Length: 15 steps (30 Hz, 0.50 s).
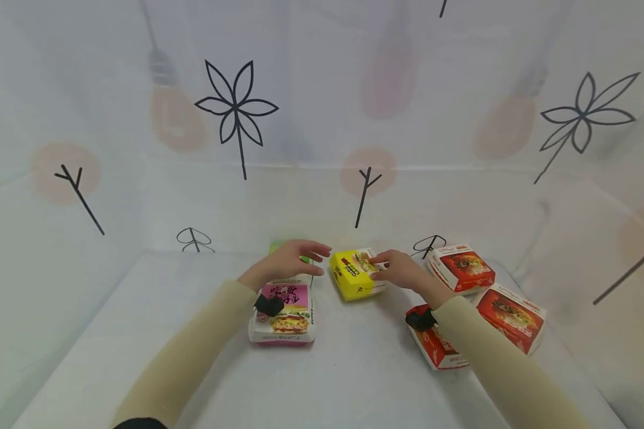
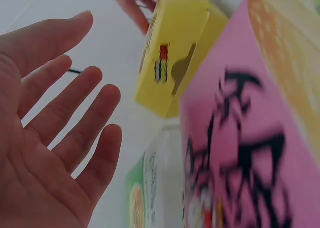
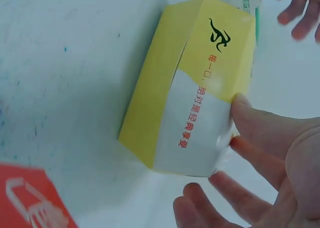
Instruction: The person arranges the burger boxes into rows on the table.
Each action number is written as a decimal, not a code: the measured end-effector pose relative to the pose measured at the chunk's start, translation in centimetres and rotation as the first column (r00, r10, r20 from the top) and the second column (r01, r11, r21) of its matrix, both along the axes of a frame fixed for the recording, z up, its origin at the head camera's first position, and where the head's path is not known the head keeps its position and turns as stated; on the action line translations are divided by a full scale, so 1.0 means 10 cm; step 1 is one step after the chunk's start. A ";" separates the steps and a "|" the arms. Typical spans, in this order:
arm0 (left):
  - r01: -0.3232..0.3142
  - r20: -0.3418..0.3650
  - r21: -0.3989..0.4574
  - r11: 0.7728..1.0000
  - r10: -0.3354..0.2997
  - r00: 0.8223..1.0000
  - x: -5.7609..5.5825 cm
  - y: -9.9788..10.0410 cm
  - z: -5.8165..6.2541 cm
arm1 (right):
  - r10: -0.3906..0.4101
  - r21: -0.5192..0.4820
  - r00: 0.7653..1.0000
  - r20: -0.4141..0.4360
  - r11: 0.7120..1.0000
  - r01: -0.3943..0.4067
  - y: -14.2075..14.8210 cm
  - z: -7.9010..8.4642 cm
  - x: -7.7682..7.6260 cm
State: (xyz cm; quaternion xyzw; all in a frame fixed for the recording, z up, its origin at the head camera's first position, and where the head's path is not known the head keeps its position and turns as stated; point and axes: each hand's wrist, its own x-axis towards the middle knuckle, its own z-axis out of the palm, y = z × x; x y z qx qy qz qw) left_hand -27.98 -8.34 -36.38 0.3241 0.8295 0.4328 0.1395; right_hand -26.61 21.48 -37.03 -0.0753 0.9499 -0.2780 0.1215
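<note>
The yellow box (image 1: 351, 277) lies at the centre of the head view, a little below the middle. The right hand (image 1: 405, 271) touches its right side with thumb and finger; whether it truly grips, I cannot tell. The left hand (image 1: 290, 260) is open and holds nothing, and hides most of the green box (image 1: 276, 245). One red box (image 1: 436, 344), lower right, is partly covered by the right sleeve (image 1: 494, 351).

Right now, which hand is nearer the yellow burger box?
Right. The right hand is at the right side of the yellow burger box, thumb against its edge; the left hand is off to its left, not touching it.
</note>
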 end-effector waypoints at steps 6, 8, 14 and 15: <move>0.051 0.045 -0.033 0.998 -0.049 0.998 -0.06 0.26 -0.10 | -0.022 -0.016 1.000 -0.018 1.000 0.022 -0.07 -0.03 0.01; 0.049 0.048 -0.051 0.998 -0.046 0.998 -0.07 0.32 -0.11 | -0.028 -0.015 0.999 -0.028 1.000 0.028 -0.08 -0.05 0.01; 0.014 0.039 -0.115 0.993 -0.010 0.999 -0.08 0.39 -0.12 | -0.024 -0.002 0.998 -0.054 1.000 0.024 -0.10 -0.05 0.00; 0.012 0.038 -0.122 0.992 -0.007 0.999 -0.08 0.39 -0.12 | -0.019 0.002 0.998 -0.065 1.000 0.019 -0.09 -0.05 0.00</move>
